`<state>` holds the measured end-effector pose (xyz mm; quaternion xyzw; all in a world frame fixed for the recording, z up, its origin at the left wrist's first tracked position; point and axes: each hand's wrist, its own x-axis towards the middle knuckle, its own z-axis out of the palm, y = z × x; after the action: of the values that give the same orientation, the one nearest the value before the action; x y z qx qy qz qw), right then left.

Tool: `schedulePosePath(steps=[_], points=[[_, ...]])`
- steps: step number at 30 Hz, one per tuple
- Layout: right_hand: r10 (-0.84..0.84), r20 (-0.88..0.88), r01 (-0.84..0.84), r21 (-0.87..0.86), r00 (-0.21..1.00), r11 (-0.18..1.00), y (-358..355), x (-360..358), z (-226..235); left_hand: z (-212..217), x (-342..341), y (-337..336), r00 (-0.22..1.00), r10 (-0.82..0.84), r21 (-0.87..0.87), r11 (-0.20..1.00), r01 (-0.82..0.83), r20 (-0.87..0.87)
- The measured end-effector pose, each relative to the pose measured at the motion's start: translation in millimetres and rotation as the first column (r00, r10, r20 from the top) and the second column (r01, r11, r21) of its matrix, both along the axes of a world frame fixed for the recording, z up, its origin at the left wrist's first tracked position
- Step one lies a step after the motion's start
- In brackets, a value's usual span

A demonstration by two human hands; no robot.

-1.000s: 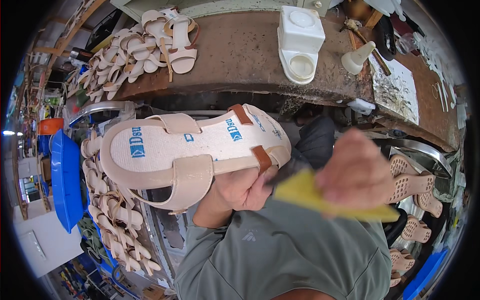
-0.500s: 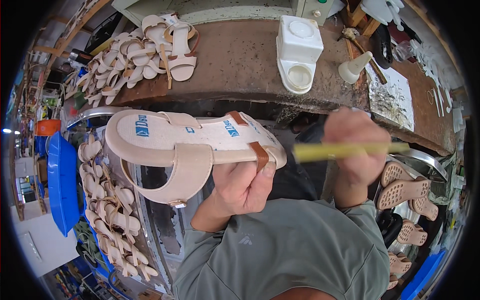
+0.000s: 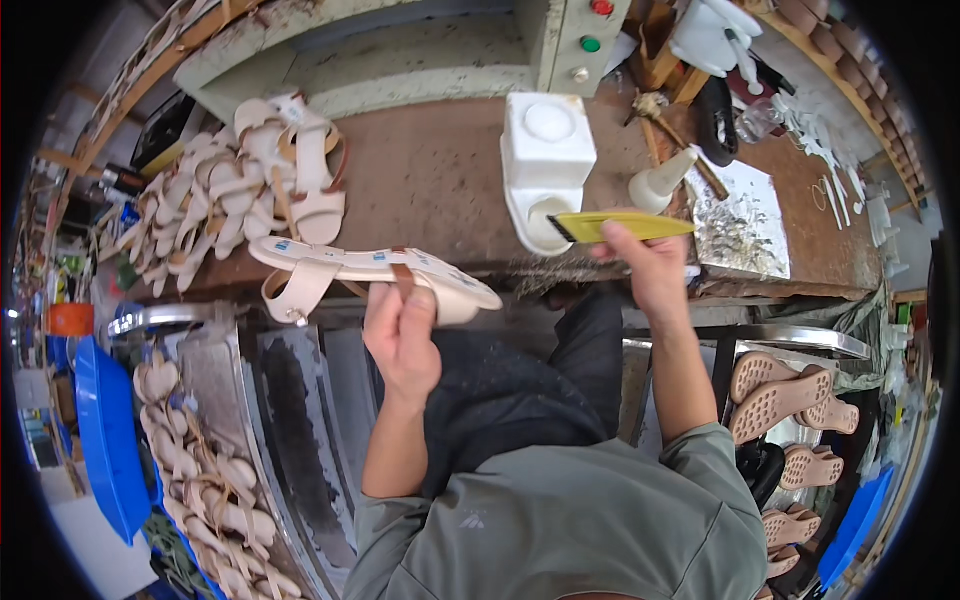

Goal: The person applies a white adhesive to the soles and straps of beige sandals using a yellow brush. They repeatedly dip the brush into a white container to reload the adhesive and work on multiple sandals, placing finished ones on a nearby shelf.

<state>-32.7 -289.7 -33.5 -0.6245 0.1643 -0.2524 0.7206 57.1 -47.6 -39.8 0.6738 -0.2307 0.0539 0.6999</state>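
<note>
Just left of centre in the frame, a beige sandal (image 3: 350, 263) hangs sideways, toe pointing left, with the left hand (image 3: 402, 340) pinching it near the heel, thumb up by the brown strap tab. Over right of centre, the right hand (image 3: 640, 262) has its fingers closed round a flat yellow brush (image 3: 600, 224), dark tip aimed left. That tip's right at the round cup of a white container (image 3: 547, 160), top centre; can't tell if it's actually touching. Next to that there's a pale cone-shaped nozzle (image 3: 662, 182) on the brown bench (image 3: 430, 170). Big heap of sandals (image 3: 215, 190) upper left, plus some tan soles (image 3: 785, 400) with holes at the right edge.
</note>
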Motion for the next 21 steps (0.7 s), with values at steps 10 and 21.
schedulePosePath(steps=[10,21], points=[[-0.010,-0.154,-0.078,-0.553,0.988,0.829,-7.0,26.1,-47.7,-109.0,61.0,0.6,0.904,-0.272,-0.173,0.959,0.226,-0.330],[0.008,-0.249,-0.133,-0.490,0.968,0.861,-10.0,31.9,-47.1,-71.3,36.5,4.3,0.865,-0.339,-0.365,0.909,0.201,-0.369]])
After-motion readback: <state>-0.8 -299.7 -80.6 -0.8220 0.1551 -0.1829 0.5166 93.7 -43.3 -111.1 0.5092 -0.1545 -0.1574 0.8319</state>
